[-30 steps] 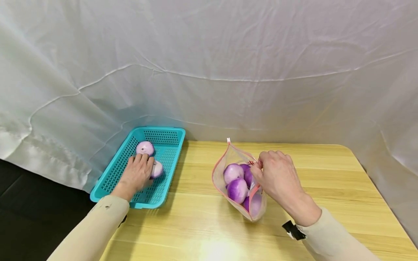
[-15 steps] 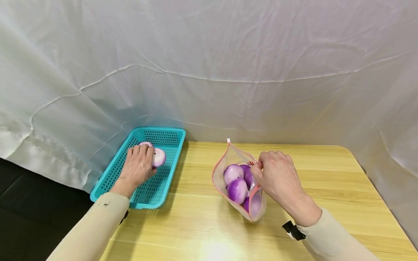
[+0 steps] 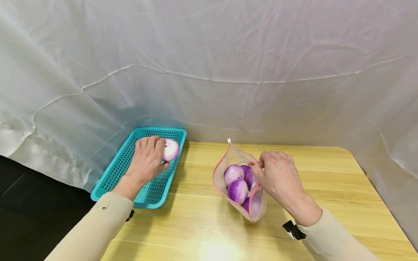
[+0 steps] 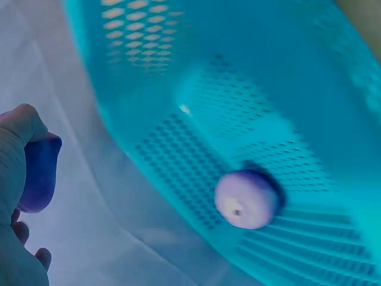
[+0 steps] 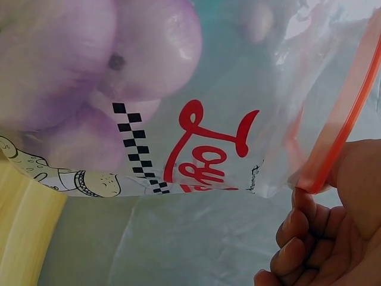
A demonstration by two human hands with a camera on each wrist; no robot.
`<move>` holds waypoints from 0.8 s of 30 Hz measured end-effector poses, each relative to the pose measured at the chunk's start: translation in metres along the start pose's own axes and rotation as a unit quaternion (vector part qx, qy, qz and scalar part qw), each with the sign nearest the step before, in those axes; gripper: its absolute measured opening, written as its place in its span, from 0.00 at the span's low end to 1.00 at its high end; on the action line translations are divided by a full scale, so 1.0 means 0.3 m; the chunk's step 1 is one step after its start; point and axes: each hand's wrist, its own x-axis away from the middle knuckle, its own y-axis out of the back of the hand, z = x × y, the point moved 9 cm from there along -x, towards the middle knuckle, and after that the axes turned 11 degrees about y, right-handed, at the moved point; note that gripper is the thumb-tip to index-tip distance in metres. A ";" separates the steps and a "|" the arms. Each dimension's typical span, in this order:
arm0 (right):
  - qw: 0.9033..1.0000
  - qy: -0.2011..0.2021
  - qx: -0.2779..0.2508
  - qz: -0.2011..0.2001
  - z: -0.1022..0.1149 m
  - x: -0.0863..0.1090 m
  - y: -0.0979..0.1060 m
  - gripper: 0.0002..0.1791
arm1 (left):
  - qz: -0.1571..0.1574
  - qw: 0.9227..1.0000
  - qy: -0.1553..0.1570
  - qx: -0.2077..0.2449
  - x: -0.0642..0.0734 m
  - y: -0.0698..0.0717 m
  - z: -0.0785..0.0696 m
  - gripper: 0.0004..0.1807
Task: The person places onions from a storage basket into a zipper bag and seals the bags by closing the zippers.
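My left hand (image 3: pixel 146 158) grips a purple-and-white onion (image 3: pixel 171 150), raised over the turquoise basket (image 3: pixel 156 205). In the left wrist view the held onion (image 4: pixel 40 173) shows at the left edge, beside the thumb. Another onion (image 4: pixel 245 199) lies at one end of the basket; in the head view the left hand hides it. My right hand (image 3: pixel 277 177) pinches the rim of a clear zip bag (image 3: pixel 219 181) with a red seal. Several purple onions (image 3: pixel 237 191) fill the bag, whose mouth gapes upward. Red lettering (image 5: pixel 205 146) and a checkered strip mark its side.
The bag and basket stand apart on a wooden table (image 3: pixel 192 181). A pale cloth (image 3: pixel 209 72) hangs behind the table and along its sides. A dark surface (image 3: pixel 29 214) lies at the lower left.
My left hand has taken hold of an onion in the basket and lifted it, moving up and to the right. The right hand and the bag have barely moved.
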 end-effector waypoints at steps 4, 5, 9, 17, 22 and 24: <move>1.000 0.005 0.000 -0.005 0.001 -0.004 0.006 0.10 | -0.012 1.000 -0.006 0.023 -0.031 0.051 -0.055 0.42; 1.000 0.007 0.001 -0.006 0.001 -0.005 0.008 0.10 | -0.015 0.999 -0.008 0.028 -0.038 0.065 -0.071 0.43; 1.000 0.012 0.001 -0.009 0.001 -0.007 0.014 0.10 | -0.023 0.998 -0.023 0.049 -0.060 0.117 -0.141 0.46; 1.000 0.008 -0.003 -0.008 -0.002 -0.010 0.023 0.11 | -0.064 0.991 -0.066 0.094 -0.097 0.223 -0.310 0.42; 1.000 0.003 -0.006 -0.006 -0.006 -0.008 0.020 0.11 | -0.058 0.989 -0.086 0.101 -0.110 0.248 -0.393 0.42; 1.000 0.002 -0.005 -0.005 -0.008 -0.007 0.018 0.11 | -0.052 0.989 -0.093 0.102 -0.117 0.252 -0.422 0.42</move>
